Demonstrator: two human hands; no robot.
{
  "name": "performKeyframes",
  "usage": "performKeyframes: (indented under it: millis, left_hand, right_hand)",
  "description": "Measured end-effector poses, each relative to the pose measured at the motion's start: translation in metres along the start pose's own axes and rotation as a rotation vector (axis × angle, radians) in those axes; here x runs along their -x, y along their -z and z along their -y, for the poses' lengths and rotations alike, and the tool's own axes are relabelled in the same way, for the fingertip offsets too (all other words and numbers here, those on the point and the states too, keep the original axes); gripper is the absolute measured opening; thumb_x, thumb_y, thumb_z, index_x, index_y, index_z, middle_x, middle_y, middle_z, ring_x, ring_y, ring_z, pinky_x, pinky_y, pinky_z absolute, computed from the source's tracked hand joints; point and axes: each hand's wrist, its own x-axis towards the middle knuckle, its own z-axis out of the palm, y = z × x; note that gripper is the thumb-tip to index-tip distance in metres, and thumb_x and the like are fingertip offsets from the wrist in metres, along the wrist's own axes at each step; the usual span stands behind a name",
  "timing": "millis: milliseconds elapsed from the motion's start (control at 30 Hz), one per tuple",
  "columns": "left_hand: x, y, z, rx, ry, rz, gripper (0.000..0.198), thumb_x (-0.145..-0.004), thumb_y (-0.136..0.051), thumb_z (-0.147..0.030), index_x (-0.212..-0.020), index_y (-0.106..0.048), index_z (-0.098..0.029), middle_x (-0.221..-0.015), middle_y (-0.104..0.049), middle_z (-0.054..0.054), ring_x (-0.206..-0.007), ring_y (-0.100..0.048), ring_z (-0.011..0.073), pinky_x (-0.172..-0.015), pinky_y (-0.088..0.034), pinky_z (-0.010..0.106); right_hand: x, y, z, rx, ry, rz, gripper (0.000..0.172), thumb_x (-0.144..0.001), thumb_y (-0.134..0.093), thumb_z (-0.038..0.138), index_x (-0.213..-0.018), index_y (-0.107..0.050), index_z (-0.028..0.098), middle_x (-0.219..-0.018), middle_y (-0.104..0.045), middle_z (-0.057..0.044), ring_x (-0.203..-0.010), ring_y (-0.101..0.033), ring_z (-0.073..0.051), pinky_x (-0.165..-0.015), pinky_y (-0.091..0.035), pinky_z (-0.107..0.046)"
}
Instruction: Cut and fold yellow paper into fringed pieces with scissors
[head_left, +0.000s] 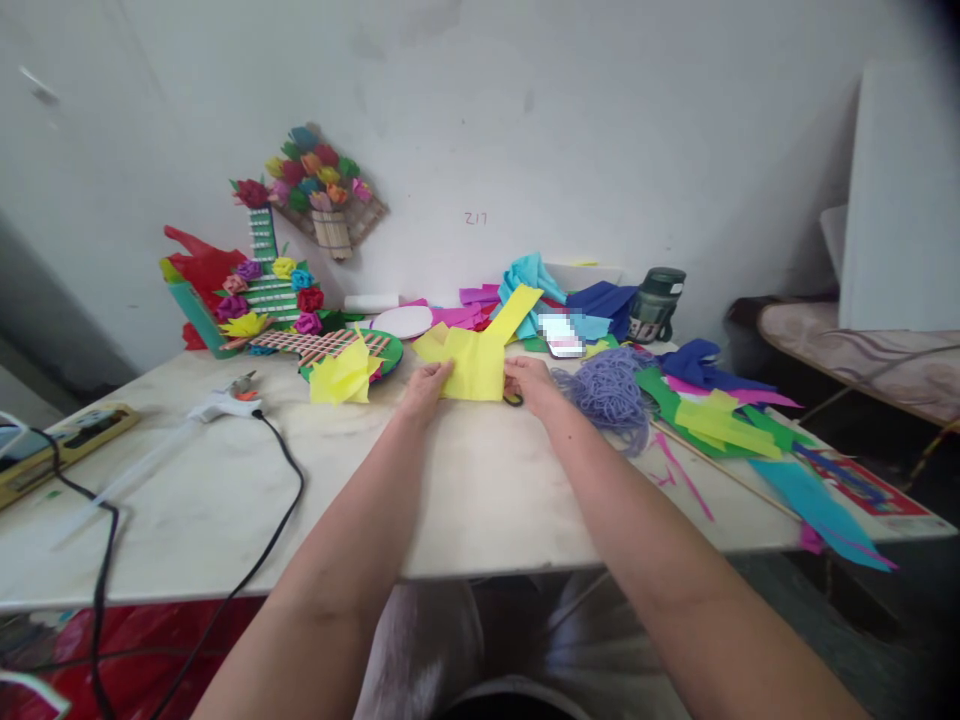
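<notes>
A yellow sheet of crepe paper is stretched between my two hands just above the table. My left hand pinches its left edge, and my right hand grips the right edge. Partly hidden behind my right fingers, a dark loop shows, perhaps a scissors handle. Behind the sheet, a yellow strip slants up to the right. Cut yellow paper pieces lie to the left, on a board of woven sticks. A tangle of purple string sits right of my right hand.
A hot glue gun with a black cord and a power strip occupy the left side. Paper flowers stand at the back left. A dark bottle, a phone, coloured paper and a thin stick are on the right.
</notes>
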Motion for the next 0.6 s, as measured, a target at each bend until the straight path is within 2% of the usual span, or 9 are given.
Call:
performKeyframes:
  millis: [100,200,300,500,600]
  left_hand:
    - [0.0002,0.0001,-0.0007,0.013,0.003,-0.001,0.032,-0.06,-0.069,-0.04,-0.076,-0.063,-0.012,-0.071,-0.066,0.007,-0.065,-0.063,0.0165,-0.06,-0.048,0.026]
    - [-0.0002,0.0017,-0.0006,0.008,-0.006,-0.011,0.032,-0.06,-0.069,-0.041,-0.074,-0.062,-0.012,-0.07,-0.066,0.007,-0.064,-0.063,0.0164,-0.058,-0.047,0.025]
    - [-0.0003,0.0026,0.0001,-0.022,-0.016,-0.017,0.033,-0.06,-0.069,-0.041,-0.073,-0.062,-0.012,-0.068,-0.065,0.007,-0.063,-0.062,0.017,-0.055,-0.047,0.025]
    - [0.0015,0.0005,-0.0008,-0.009,-0.019,-0.011,0.035,-0.055,-0.073,-0.037,-0.075,-0.063,-0.01,-0.066,-0.065,0.007,-0.066,-0.063,0.0186,-0.06,-0.048,0.027]
    - [0.0032,-0.0008,-0.0027,0.008,-0.015,-0.037,0.033,-0.054,-0.074,-0.034,-0.072,-0.063,-0.01,-0.064,-0.065,0.007,-0.064,-0.062,0.0184,-0.059,-0.048,0.027]
  right_hand:
    - [-0.0032,0.001,-0.0024,-0.005,-0.011,0.025,0.011,-0.063,-0.059,0.016,-0.073,-0.057,0.013,-0.051,-0.058,0.001,-0.04,-0.052,-0.009,-0.039,-0.042,-0.019]
    - [-0.0057,0.002,-0.0047,0.007,-0.003,0.016,0.027,-0.06,-0.057,0.012,-0.087,-0.055,0.014,-0.053,-0.058,0.003,-0.042,-0.053,-0.01,-0.04,-0.041,-0.02]
    - [-0.006,0.0019,-0.0052,0.047,0.069,-0.035,0.039,-0.058,-0.054,0.01,-0.096,-0.05,0.017,-0.052,-0.054,0.006,-0.041,-0.051,-0.01,-0.038,-0.039,-0.02]
    - [-0.0076,-0.0008,-0.005,0.121,0.183,-0.171,0.027,-0.055,-0.053,0.013,-0.079,-0.045,0.02,-0.052,-0.05,0.008,-0.044,-0.05,-0.01,-0.04,-0.04,-0.02]
    - [-0.0096,-0.0019,-0.0068,0.12,0.19,-0.173,0.019,-0.055,-0.053,0.014,-0.071,-0.045,0.02,-0.051,-0.049,0.008,-0.044,-0.05,-0.01,-0.04,-0.039,-0.02]
